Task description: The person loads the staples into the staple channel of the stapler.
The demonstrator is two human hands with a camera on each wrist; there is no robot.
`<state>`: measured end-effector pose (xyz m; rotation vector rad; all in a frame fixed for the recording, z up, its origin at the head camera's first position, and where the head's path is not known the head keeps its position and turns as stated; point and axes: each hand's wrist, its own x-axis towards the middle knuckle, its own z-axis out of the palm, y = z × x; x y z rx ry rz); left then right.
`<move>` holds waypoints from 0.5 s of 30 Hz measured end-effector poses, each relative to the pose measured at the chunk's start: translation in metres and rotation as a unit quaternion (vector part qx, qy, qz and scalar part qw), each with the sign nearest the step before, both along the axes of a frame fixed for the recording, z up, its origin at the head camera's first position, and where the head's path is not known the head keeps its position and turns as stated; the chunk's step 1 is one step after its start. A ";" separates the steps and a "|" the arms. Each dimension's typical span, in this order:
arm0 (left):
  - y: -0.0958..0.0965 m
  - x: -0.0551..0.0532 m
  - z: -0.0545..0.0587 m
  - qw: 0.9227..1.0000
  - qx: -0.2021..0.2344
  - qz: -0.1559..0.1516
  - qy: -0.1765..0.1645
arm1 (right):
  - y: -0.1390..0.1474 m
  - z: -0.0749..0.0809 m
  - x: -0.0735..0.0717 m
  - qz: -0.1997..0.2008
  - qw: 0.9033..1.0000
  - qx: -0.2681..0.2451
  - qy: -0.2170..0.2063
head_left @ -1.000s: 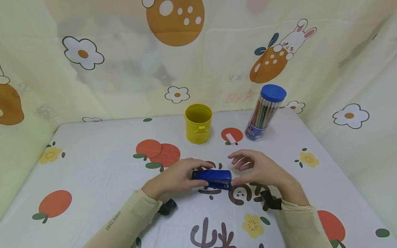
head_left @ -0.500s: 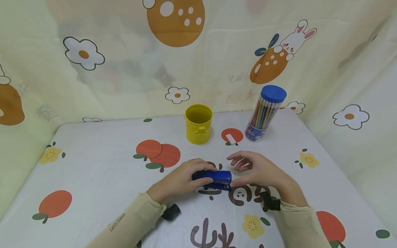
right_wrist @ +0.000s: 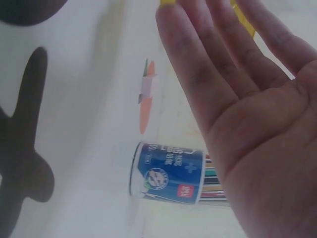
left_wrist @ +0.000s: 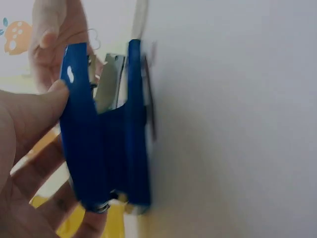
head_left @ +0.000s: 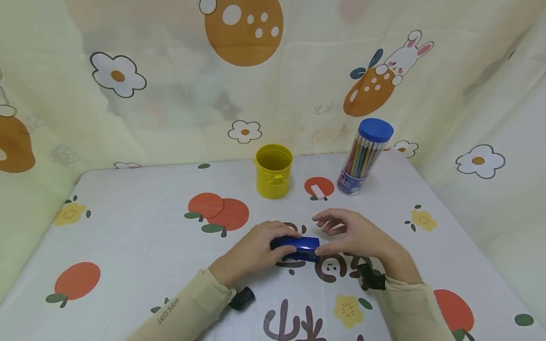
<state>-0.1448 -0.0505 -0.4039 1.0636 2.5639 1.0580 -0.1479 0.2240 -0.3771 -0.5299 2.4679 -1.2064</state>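
A dark blue stapler (head_left: 304,244) lies on the table in front of the person. My left hand (head_left: 260,244) grips it from its left end, thumb on the near side and fingers over the far side. Close up in the left wrist view, the stapler (left_wrist: 111,134) shows its metal inner strip between the blue upper and lower parts, with the left thumb (left_wrist: 37,111) on the top part. At its other end is my right hand (head_left: 356,232), fingers loosely extended. The right thumb tip is at the stapler's right end; whether it touches is hard to tell.
Behind the hands stands a yellow bucket (head_left: 273,177). To its right lies a small white eraser (head_left: 317,192), then an upright clear tub of pencils (head_left: 364,156) with a blue lid. A patterned cloth covers the table (head_left: 141,218), and a curtain (head_left: 170,94) hangs at the back.
My left hand has slid slightly right along the stapler, its fingers settling further over it. The stapler has barely shifted to the right. My right hand stays almost where it was.
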 end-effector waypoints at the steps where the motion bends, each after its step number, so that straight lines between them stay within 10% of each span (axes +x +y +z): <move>1: -0.001 -0.001 0.001 1.000 -0.002 -0.004 0.004 | 0.000 0.001 0.001 -0.003 1.000 0.003 0.008; 4: -0.008 -0.004 0.006 0.999 -0.013 -0.006 0.032 | -0.001 0.004 0.007 -0.021 0.998 0.024 0.048; 7: -0.019 -0.008 0.013 0.987 -0.064 0.019 0.148 | -0.002 0.008 0.012 -0.032 0.984 0.111 0.134; 11: -0.039 -0.016 0.023 0.925 -0.185 0.096 0.318 | 0.001 0.010 0.016 -0.034 0.916 0.289 0.277; 13: -0.048 -0.020 0.026 0.893 -0.245 0.121 0.358 | 0.004 0.007 0.017 -0.033 0.879 0.345 0.328; 15: -0.055 -0.023 0.028 0.877 -0.279 0.130 0.369 | 0.006 0.002 0.018 -0.034 0.859 0.370 0.353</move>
